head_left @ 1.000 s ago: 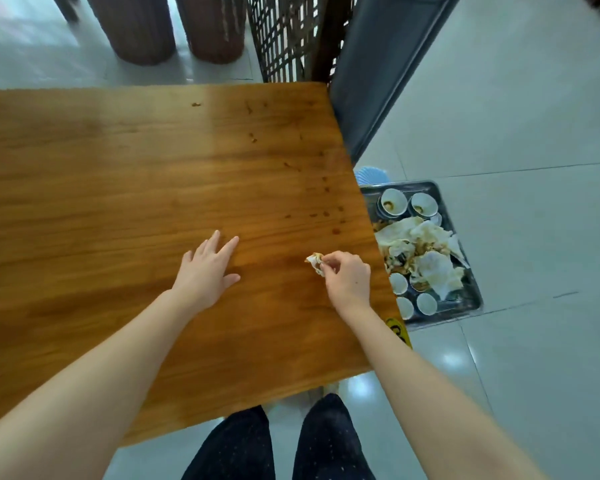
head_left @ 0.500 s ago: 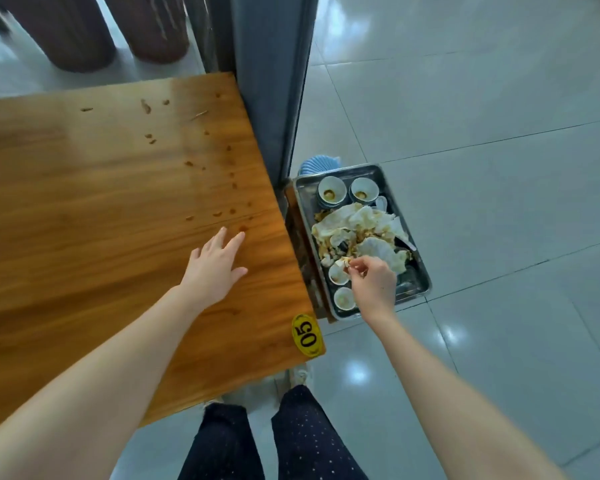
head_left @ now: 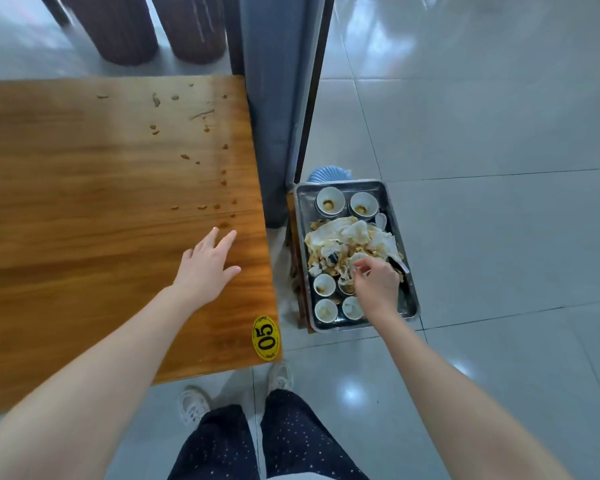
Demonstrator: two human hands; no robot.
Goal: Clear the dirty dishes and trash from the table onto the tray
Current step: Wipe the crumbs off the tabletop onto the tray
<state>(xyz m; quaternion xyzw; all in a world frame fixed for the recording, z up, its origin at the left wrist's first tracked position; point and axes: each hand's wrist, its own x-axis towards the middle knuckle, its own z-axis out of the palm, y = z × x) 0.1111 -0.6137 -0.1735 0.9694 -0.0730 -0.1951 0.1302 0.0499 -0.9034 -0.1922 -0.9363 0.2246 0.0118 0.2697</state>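
The left hand (head_left: 207,268) lies flat on the wooden bench (head_left: 84,202), its grip spread and holding nothing. The right hand (head_left: 374,285) hangs over the metal tray (head_left: 340,185) beside the bench, fingers curled above soiled napkins (head_left: 340,237) and dirty cups (head_left: 324,285); I cannot tell whether that grip pinches anything.

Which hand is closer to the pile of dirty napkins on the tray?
Right. The right hand is directly over the napkin pile on the tray. The left hand lies flat on the table, across the gap to the pile's left.
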